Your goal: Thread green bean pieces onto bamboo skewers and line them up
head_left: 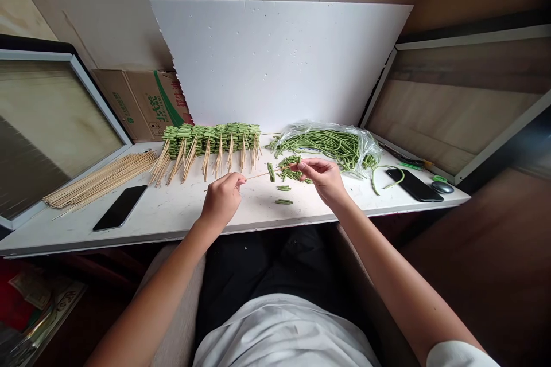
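Note:
My left hand (222,198) is closed around a thin bamboo skewer (257,175), whose rear end sticks out to the left. A short bundle of cut green bean pieces (271,172) is threaded on the skewer between my hands. At the skewer's other end, my right hand (322,179) pinches with thumb and fingers; a bit of green shows by the fingertips, but I cannot tell whether it is held. Behind them lies a pile of cut bean pieces (287,167). Two small bean groups lie in front, one nearer (284,202) and one farther (284,188).
Stacked bean skewers (215,136) stand at the back left, sticks toward me. Loose skewers (101,178) and a phone (120,206) lie left. Long beans in a plastic bag (331,146) sit back right, near another phone (414,185) and a mouse (442,187). A white board (279,63) stands behind.

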A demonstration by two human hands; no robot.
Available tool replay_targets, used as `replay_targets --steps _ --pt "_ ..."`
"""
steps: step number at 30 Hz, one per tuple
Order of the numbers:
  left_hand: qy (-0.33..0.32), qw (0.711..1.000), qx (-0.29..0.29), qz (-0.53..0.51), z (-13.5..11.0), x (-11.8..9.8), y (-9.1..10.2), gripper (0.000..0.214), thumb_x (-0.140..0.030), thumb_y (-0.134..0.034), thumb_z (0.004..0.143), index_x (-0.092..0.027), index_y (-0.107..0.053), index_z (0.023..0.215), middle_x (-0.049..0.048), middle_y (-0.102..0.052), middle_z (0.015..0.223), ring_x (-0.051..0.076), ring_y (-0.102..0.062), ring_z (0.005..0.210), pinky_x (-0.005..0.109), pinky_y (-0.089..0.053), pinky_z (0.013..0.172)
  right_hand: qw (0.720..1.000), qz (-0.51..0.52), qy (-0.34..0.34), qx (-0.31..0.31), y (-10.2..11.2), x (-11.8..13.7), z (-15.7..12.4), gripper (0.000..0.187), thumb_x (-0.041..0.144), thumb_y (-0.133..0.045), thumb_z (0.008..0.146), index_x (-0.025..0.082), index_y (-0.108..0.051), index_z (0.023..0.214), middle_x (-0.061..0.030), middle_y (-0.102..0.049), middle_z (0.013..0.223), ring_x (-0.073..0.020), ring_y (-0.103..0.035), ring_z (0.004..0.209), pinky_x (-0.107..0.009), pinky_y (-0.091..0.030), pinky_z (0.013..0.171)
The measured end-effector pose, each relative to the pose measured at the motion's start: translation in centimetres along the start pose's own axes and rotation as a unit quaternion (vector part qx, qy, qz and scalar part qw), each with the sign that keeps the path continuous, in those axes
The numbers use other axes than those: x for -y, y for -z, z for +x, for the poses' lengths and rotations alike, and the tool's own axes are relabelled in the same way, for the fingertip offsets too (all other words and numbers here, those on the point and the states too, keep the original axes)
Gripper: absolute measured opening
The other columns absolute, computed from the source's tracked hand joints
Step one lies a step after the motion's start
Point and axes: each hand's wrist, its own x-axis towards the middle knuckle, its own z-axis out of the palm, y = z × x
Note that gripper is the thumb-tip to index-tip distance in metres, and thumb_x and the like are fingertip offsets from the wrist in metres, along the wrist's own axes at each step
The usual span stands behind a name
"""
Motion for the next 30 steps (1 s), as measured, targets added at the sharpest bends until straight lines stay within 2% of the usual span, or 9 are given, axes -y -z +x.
replay_targets --steps 5,12,15,19,23,27,30 --pt "0.018 0.996 0.079 -0.032 0.3 0.4 0.2 0.027 0.0 -0.05 0.085 -0.02 -0.068 0.083 0.0028 -0.077 0.081 0.019 -0.072 0.072 0.027 -0.051 0.065 0.999 -0.035 0.019 0.017 0.6 1.1 0.2 0.026 0.045 -0.098 0.072 0.026 -0.086 0.085 -0.0049 -0.083 0.089 -0.0174 -0.07 0.067 -0.033 -0.058 0.062" --pt "0.002 0.994 0.078 -0.073 0.1 1.4 -0.3 0.031 0.0 -0.048 0.086 -0.02 -0.071 0.087 0.0018 -0.073 0.074 0.019 -0.072 0.073 0.027 -0.055 0.069 0.996 -0.07 0.056 0.006 0.4 0.5 0.3 0.029 0.048 -0.097 0.073 0.023 -0.084 0.082 -0.0061 -0.078 0.089 -0.0187 -0.068 0.075 -0.031 -0.055 0.061" --pt "0.0 0.994 0.066 -0.087 0.1 1.6 -0.3 0.029 -0.002 -0.049 0.089 -0.021 -0.072 0.088 0.001 -0.072 0.073 0.018 -0.072 0.073 0.026 -0.058 0.073 0.997 -0.058 0.049 -0.004 0.0 -0.1 0.2 0.031 0.05 -0.096 0.072 0.023 -0.083 0.08 -0.0058 -0.076 0.087 -0.0189 -0.067 0.077 -0.032 -0.054 0.064" --pt "0.001 0.995 0.036 -0.089 0.0 1.0 -0.4 0.027 -0.003 -0.051 0.089 -0.021 -0.071 0.087 0.0011 -0.073 0.076 0.018 -0.073 0.074 0.026 -0.058 0.073 0.998 -0.051 0.031 -0.002 -1.5 -1.2 -0.5 0.035 0.053 -0.096 0.072 0.022 -0.081 0.078 -0.0054 -0.075 0.083 -0.0185 -0.065 0.075 -0.033 -0.054 0.066" --pt "0.0 0.996 0.023 -0.085 -0.2 -0.3 -0.6 0.027 -0.003 -0.05 0.089 -0.021 -0.07 0.087 0.0011 -0.072 0.075 0.018 -0.072 0.074 0.025 -0.057 0.072 0.998 -0.054 0.019 0.016 -3.3 -2.0 -1.4 0.035 0.055 -0.093 0.076 0.023 -0.082 0.083 -0.0069 -0.077 0.089 -0.0207 -0.068 0.08 -0.035 -0.055 0.07" --pt "0.021 0.996 0.041 -0.081 -0.1 -0.7 -0.5 0.03 0.0 -0.047 0.087 -0.021 -0.07 0.086 0.0002 -0.069 0.072 0.018 -0.072 0.073 0.025 -0.056 0.071 0.996 -0.084 0.029 0.006 -3.7 -2.3 -1.6 0.034 0.056 -0.092 0.077 0.024 -0.082 0.082 -0.0082 -0.078 0.093 -0.0244 -0.071 0.091 -0.036 -0.057 0.074" --pt "0.027 0.995 0.06 -0.074 -0.1 -0.5 -0.6 0.033 0.002 -0.046 0.083 -0.021 -0.07 0.085 0.0003 -0.069 0.071 0.017 -0.071 0.072 0.025 -0.054 0.069 0.995 -0.09 0.029 0.008 -3.5 -2.7 -1.5 0.035 0.058 -0.091 0.077 0.024 -0.082 0.083 -0.008 -0.078 0.094 -0.0244 -0.072 0.089 -0.037 -0.058 0.074"
